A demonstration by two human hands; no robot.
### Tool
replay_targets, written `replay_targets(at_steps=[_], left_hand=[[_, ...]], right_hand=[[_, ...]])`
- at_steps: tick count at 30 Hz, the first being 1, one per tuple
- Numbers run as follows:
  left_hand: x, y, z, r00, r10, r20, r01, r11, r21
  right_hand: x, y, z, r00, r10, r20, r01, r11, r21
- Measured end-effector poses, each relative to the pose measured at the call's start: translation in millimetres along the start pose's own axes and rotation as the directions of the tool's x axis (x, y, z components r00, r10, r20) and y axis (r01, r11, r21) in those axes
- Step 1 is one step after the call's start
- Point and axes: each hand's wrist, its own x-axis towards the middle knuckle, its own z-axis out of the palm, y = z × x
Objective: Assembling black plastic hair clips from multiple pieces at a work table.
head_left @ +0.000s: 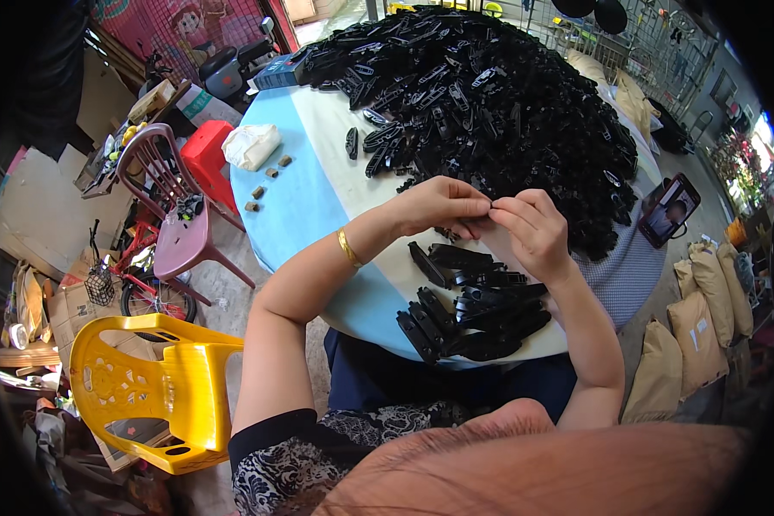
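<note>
Hands meet over the middle of the bench (305, 202), a round top with a pale blue cover. My left hand (443, 205) and right hand (533, 228) have fingertips pressed together, fingers (507, 206) pinched nearly closed on something very small; I cannot make out what it is. One gold bangle (347, 248) on the left wrist.

Counts, as far as visible:
- one large heap of black plastic parts (499, 103) covering the far half of the bench, too many to count;
- one smaller stack of black plastic parts (473, 314) at the near edge, just under my hands, roughly a dozen;
- four small brown blocks (267, 185) near the left edge;
- one white bag (251, 144) at the far left edge;
- one phone (669, 211) at the right edge.

Beside the bench on the left: one yellow chair (150, 391), one maroon chair (170, 206), one red stool (208, 155).
</note>
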Motion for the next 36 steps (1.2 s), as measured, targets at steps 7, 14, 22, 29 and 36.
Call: replay_targets(at_steps=[7,14,22,29,36], left_hand=[[-4,0,12,0.913,0.4,-0.082,-0.261,0.725,0.637],[-12,9,17,0.901,0.433,-0.023,-0.23,0.521,0.822],[5,2,-8,0.842,0.48,0.247,-0.376,0.194,0.906],[26,-15,-12,0.833,0.481,0.273,-0.118,-0.328,0.937],[21,-10,-5,0.886,0.41,0.218,-0.11,-0.269,0.957]], right_hand=[[-3,4,3,0.849,0.489,0.2,-0.527,0.807,0.265],[-13,10,1,0.752,0.521,0.403,-0.637,0.733,0.241],[-18,8,11,0.583,0.245,0.775,-0.731,0.574,0.368],[-19,6,24,0.511,0.542,0.667,-0.84,0.479,0.254],[-21,3,36,0.735,0.473,0.486,-0.527,0.85,-0.03]])
